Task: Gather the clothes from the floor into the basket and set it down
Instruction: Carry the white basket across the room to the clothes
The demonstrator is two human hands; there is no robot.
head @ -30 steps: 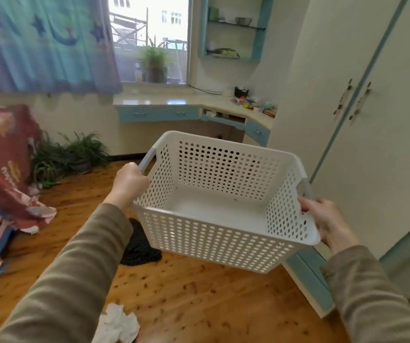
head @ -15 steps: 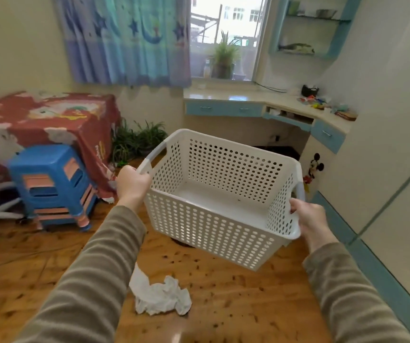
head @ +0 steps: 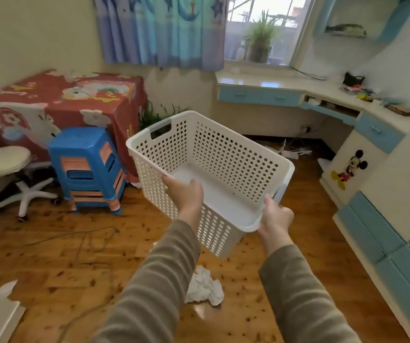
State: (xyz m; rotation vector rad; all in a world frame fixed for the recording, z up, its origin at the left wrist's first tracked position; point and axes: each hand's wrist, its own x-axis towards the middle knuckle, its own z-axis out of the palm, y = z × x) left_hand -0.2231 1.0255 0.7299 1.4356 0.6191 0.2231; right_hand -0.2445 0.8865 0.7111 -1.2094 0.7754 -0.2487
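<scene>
Both grips are clamped on the white laundry basket [head: 211,174]: left hand [head: 186,194] wrapped over the near long rim, right hand [head: 275,214] closed on the end by the grey handle. It's held in the air above the wooden floor [head: 50,256], empty, tilted toward the camera. Looks like light, stiff perforated plastic, so holding by rim or handle should be easy. A crumpled white cloth [head: 205,288] lies on the floor just below; soft and limp, so I'd pinch a bunched fold in its middle.

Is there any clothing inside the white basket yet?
No, the white basket held by both hands shows a bare bottom, while a white garment lies on the floor.
</scene>
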